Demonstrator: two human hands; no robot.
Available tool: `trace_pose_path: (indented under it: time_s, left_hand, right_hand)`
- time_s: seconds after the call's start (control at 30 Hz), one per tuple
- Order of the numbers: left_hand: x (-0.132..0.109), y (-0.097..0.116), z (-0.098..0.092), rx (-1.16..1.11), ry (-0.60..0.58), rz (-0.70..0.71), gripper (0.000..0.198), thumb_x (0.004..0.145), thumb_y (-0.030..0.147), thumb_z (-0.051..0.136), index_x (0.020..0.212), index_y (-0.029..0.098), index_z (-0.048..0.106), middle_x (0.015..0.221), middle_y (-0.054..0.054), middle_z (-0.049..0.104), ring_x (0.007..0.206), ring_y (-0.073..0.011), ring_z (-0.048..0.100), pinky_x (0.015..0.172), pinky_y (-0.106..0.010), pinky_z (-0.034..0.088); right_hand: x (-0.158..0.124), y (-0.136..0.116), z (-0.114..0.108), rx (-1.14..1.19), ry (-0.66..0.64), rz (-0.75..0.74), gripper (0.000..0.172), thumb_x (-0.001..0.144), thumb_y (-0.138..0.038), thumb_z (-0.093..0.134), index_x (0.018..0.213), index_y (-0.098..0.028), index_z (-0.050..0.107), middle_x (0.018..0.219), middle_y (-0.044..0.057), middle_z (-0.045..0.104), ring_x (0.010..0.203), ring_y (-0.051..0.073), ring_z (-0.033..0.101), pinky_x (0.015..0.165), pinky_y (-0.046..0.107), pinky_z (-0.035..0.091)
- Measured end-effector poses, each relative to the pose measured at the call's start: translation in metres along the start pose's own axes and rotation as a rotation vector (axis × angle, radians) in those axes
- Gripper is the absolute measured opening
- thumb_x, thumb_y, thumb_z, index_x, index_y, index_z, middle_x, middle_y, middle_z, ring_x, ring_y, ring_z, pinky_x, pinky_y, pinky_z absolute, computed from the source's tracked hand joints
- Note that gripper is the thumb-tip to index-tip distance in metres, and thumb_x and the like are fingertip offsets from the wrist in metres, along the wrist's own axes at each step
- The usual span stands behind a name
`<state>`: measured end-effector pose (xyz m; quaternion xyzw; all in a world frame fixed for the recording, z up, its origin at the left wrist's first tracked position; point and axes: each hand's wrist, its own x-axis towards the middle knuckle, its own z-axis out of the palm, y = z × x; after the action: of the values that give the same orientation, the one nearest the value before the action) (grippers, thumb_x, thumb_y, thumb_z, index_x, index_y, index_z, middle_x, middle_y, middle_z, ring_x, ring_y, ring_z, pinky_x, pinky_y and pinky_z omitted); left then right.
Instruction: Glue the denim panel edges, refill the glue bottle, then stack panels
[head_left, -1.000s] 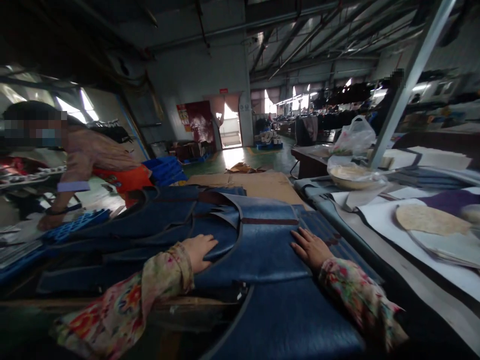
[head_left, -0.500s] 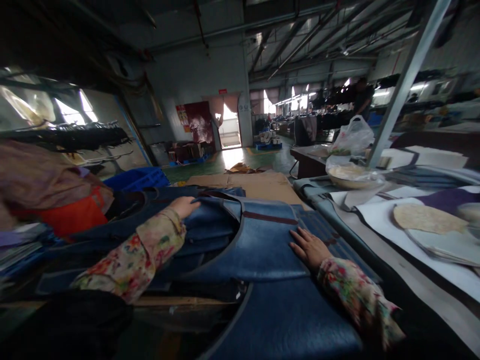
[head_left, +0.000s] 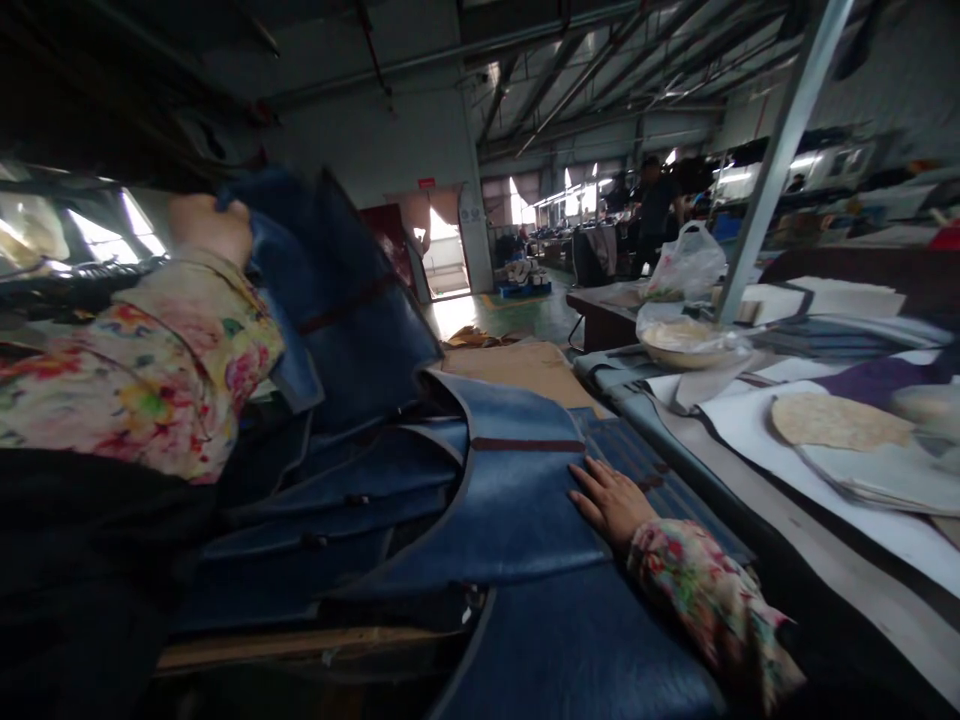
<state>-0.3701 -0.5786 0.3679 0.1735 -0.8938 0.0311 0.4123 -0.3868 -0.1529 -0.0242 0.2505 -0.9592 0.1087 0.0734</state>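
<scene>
My left hand [head_left: 212,232] is raised at the left, its fingers closed on the edge of a blue leather-like piece [head_left: 356,350]. That piece hangs tilted from the hand and is blurred; a dark red strip crosses it. My right hand [head_left: 615,500] lies with fingers spread on the right edge of a second curved blue panel [head_left: 517,510], which has a grey edge and a brown strip. More blue panels [head_left: 345,495] lie layered to the left of it. Nearest me, another blue panel [head_left: 577,640] spreads below the right hand.
Brown cardboard [head_left: 510,365] lies beyond the panels. On the right table are a bowl wrapped in plastic [head_left: 690,343], a round tan piece [head_left: 840,420] and white sheets [head_left: 750,410]. A metal post [head_left: 784,170] rises there. A person [head_left: 660,205] stands in the background.
My left hand has risen up and left, lifting a blue piece off the layers. My right hand stays flat on its panel. The person in orange at the left is out of sight now.
</scene>
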Motion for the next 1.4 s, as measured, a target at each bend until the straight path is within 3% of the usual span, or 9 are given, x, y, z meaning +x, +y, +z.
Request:
trace_pose_path:
  time_s: [0.1, 0.27, 0.43, 0.53, 0.6, 0.8, 1.03, 1.23, 1.4]
  left_hand:
    - [0.008, 0.041, -0.026, -0.009, 0.273, -0.134, 0.092, 0.076, 0.063, 0.002, 0.118, -0.004, 0.049, 0.119, -0.007, 0.052, 0.113, -0.0254, 0.046, 0.088, -0.039, 0.033]
    - [-0.067, 0.122, -0.038, -0.052, 0.356, 0.216, 0.058, 0.089, 0.049, 0.013, 0.127, 0.017, 0.043, 0.121, -0.004, 0.051, 0.118, -0.0225, 0.043, 0.096, -0.035, 0.032]
    - [-0.241, 0.159, 0.026, -0.024, -0.586, 1.112, 0.042, 0.090, 0.021, 0.022, 0.125, 0.020, 0.047, 0.111, -0.010, 0.058, 0.100, -0.0240, 0.051, 0.083, -0.037, 0.042]
    - [-0.320, 0.155, 0.062, -0.064, -0.826, 1.205, 0.036, 0.089, 0.014, 0.030, 0.118, 0.016, 0.051, 0.096, -0.012, 0.062, 0.090, -0.0231, 0.053, 0.070, -0.034, 0.047]
    - [-0.339, 0.149, 0.070, -0.091, -0.883, 1.133, 0.032, 0.088, 0.015, 0.035, 0.113, 0.019, 0.054, 0.095, -0.009, 0.062, 0.089, -0.0213, 0.054, 0.071, -0.031, 0.048]
    - [-0.278, 0.137, 0.073, -0.267, -1.223, 0.928, 0.044, 0.086, 0.050, 0.042, 0.120, 0.027, 0.054, 0.118, -0.001, 0.059, 0.108, -0.0156, 0.053, 0.095, -0.022, 0.038]
    - [-0.221, 0.104, 0.139, 0.069, -0.931, 0.266, 0.072, 0.078, 0.056, 0.044, 0.135, 0.013, 0.036, 0.122, -0.022, 0.052, 0.110, -0.0351, 0.052, 0.091, -0.046, 0.039]
    - [-0.212, 0.079, 0.178, -0.158, -0.863, -0.021, 0.071, 0.077, 0.051, 0.054, 0.136, 0.018, 0.031, 0.118, -0.014, 0.058, 0.107, -0.0248, 0.056, 0.089, -0.033, 0.043]
    - [-0.201, 0.078, 0.203, -0.452, -0.856, -0.262, 0.046, 0.085, 0.033, 0.053, 0.126, 0.015, 0.043, 0.095, -0.007, 0.063, 0.072, -0.0127, 0.061, 0.062, -0.026, 0.051]
  right_hand:
    - [0.000, 0.000, 0.000, -0.014, -0.005, -0.005, 0.053, 0.091, -0.045, 0.035, 0.136, -0.018, 0.042, 0.140, 0.016, 0.036, 0.130, 0.028, 0.031, 0.104, 0.042, 0.030]
    - [0.000, -0.001, -0.002, 0.004, -0.016, 0.002, 0.053, 0.091, -0.046, 0.033, 0.136, -0.018, 0.040, 0.141, 0.015, 0.035, 0.130, 0.028, 0.031, 0.105, 0.042, 0.028]
    - [0.000, 0.004, -0.001, 0.050, -0.027, -0.034, 0.054, 0.087, -0.042, 0.041, 0.135, -0.017, 0.042, 0.141, 0.014, 0.034, 0.129, 0.028, 0.033, 0.105, 0.043, 0.028]
    - [0.001, 0.008, 0.000, 0.062, -0.075, -0.059, 0.062, 0.078, -0.033, 0.052, 0.135, -0.012, 0.041, 0.143, 0.017, 0.030, 0.130, 0.028, 0.032, 0.107, 0.041, 0.026]
    - [0.001, 0.008, -0.001, 0.070, -0.091, -0.048, 0.063, 0.076, -0.030, 0.052, 0.136, -0.013, 0.041, 0.144, 0.017, 0.028, 0.130, 0.028, 0.031, 0.107, 0.042, 0.025]
    - [0.002, 0.008, -0.007, 0.073, -0.162, -0.049, 0.061, 0.079, -0.030, 0.049, 0.137, -0.013, 0.039, 0.145, 0.017, 0.024, 0.132, 0.029, 0.027, 0.107, 0.042, 0.022]
    - [0.002, 0.008, -0.012, 0.081, -0.186, -0.051, 0.061, 0.080, -0.032, 0.047, 0.138, -0.013, 0.038, 0.146, 0.016, 0.023, 0.133, 0.028, 0.025, 0.107, 0.042, 0.023]
    - [0.002, 0.011, -0.003, 0.088, -0.141, -0.053, 0.061, 0.078, -0.030, 0.049, 0.136, -0.014, 0.040, 0.146, 0.016, 0.022, 0.133, 0.028, 0.025, 0.107, 0.042, 0.023]
    - [0.007, 0.018, 0.009, 0.109, -0.090, -0.006, 0.060, 0.078, -0.029, 0.050, 0.136, -0.014, 0.041, 0.144, 0.013, 0.029, 0.130, 0.028, 0.032, 0.107, 0.042, 0.028]
